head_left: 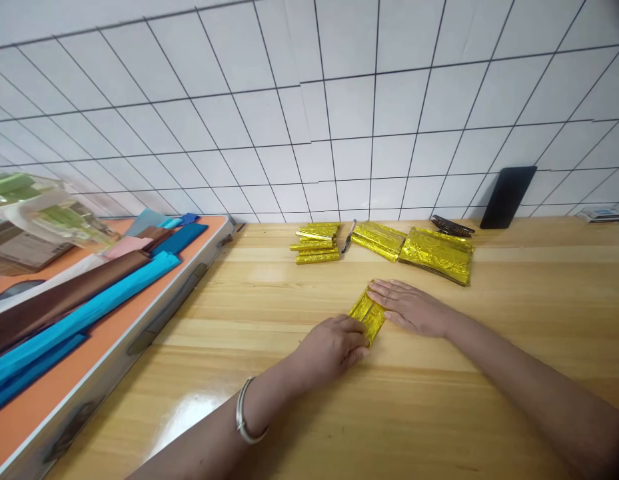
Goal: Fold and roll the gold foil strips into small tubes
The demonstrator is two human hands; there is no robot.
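Note:
A folded sheet of shiny gold foil paper [372,319] lies on the wooden table between my hands, with creases running along its length. My left hand [334,348], a silver bangle on its wrist, has its fingers curled over the near left end of the foil paper. Flat across the far right end rests my right hand [414,308], fingers stretched out and pressing on it. Farther back are a pile of narrow folded gold foil strips [316,245], a flat gold foil piece [379,239] and a thicker stack of gold foil sheets [436,255].
A pen [348,237] lies among the foil piles, and a black hair clip [452,227] sits behind the stack. Against the tiled wall leans a dark phone-like slab [508,197]. At left, an orange-topped surface [124,320] holds coloured rolls [89,313] and a cardboard box [26,248].

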